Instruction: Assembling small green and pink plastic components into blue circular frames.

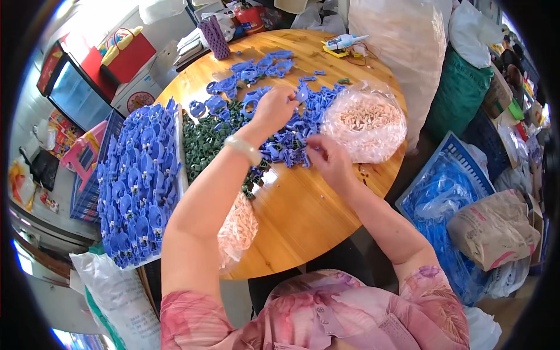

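Note:
My left hand (pixel 276 109), with a pale bangle (pixel 242 150) on its wrist, reaches over the heap of parts. Its fingers are curled together beside the round blue plastic parts (pixel 251 105); what they hold, if anything, is hidden. Nearer to me, my right hand (pixel 331 158) has its bent fingers at the edge of the small blue plastic pieces (pixel 286 153). Those fingers are drawn in, and I cannot make out anything in them. Left of the blue pieces lies a pile of small dark green plastic parts (pixel 204 143), partly behind my left forearm.
Beside my right hand sits a clear bag of small peach-coloured pieces (pixel 373 125); a similar bag (pixel 238 227) lies under my left forearm. A tray full of blue assemblies (pixel 137 186) stands left. At the round table's (pixel 303 227) back are a purple lattice holder (pixel 214 38) and a white-blue tool (pixel 344 42).

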